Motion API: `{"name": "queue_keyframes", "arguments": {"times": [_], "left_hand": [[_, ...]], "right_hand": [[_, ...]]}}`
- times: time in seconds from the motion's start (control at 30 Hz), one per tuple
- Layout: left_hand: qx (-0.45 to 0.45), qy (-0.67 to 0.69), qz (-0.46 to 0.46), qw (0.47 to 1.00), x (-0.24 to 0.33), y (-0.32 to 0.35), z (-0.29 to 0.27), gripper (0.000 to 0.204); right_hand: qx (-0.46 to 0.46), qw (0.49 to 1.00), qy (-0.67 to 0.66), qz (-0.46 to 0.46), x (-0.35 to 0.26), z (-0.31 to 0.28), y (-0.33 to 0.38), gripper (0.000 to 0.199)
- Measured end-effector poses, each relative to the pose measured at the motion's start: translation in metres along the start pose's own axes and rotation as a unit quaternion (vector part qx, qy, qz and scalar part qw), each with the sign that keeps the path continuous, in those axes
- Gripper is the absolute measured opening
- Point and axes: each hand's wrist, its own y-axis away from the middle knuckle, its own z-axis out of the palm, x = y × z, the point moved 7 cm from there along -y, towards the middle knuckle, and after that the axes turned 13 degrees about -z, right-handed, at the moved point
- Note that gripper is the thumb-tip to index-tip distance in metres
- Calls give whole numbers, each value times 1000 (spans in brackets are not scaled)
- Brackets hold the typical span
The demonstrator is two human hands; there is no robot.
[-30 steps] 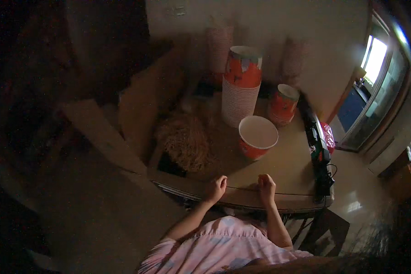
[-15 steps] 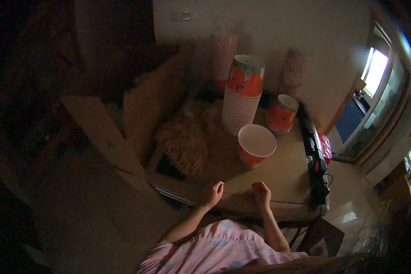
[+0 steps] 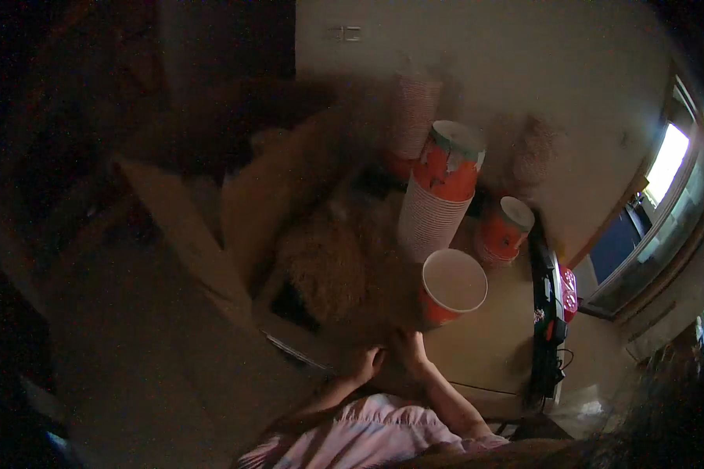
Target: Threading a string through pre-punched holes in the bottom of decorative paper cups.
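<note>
Both hands are close together at the near edge of the worktop (image 3: 489,344), the left hand (image 3: 365,363) slightly lower than the right hand (image 3: 411,349), with a narrow gap between them. Fingers on each look curled inward, the left more visibly so, but the light is too dim to tell how tightly they are closed or whether anything small is inside them. Nearest to the right hand is an open paper tub (image 3: 454,281), white inside and orange-red outside, standing upright on the worktop just beyond the fingers; whether they touch it cannot be told. Behind that tub rises a tall nested stack of paper tubs (image 3: 436,215), apparently upside down, its top one orange-red with a grey-green band. To its right is a shorter orange-red stack (image 3: 504,229), and farther back, near the wall (image 3: 602,70), a dim pinkish stack (image 3: 416,113). Ahead of the left hand lies a tangled tan fibrous bundle (image 3: 325,270), with cardboard flaps (image 3: 278,187) farther left. Black power strips or adapters (image 3: 551,332) run along the worktop's right side, beside a bright red-pink object (image 3: 568,291). A pink patterned garment (image 3: 387,418) covers the person's body below the hands, and a bright window (image 3: 669,162) shows at far right.
</note>
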Motion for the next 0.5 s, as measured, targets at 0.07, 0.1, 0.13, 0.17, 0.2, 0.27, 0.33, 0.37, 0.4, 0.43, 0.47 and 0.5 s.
{"name": "queue_keyframes", "arguments": {"times": [0.07,0.1,0.13,0.17,0.2,0.27,0.33,0.37,0.4,0.43,0.47,0.5], "left_hand": [[-15,24,7,1000,9,0,-1,21],[-18,25,9,999,4,1,6,21],[-12,11,5,1000,-8,8,12,21],[-10,-2,2,1000,-20,16,17,21],[-17,-2,4,1000,-29,24,24,21],[-38,79,-64,994,-53,34,33,21],[-75,71,-102,989,-54,35,39,20],[-106,57,-143,982,-53,36,41,20],[-111,62,-136,983,-45,36,39,20],[-87,59,-94,990,-31,33,33,20],[-62,57,-51,995,-22,31,31,21],[-52,53,-55,996,-34,40,28,21]], "right_hand": [[-31,981,180,-66,11,-6,4,19],[-30,984,165,-60,21,-11,7,18],[-29,987,147,-55,25,-10,8,16],[-24,988,147,-50,25,-9,10,16],[-33,999,39,4,31,-4,11,13],[-39,995,-70,58,6,5,1,11],[-31,945,-290,148,-55,14,-13,13],[-23,947,-286,144,-51,10,-16,13],[-22,916,-343,207,-33,12,-9,17],[-17,878,-398,265,-10,11,2,21],[-74,992,-104,13,44,-7,11,30],[-84,991,-107,10,29,0,6,30]]}}
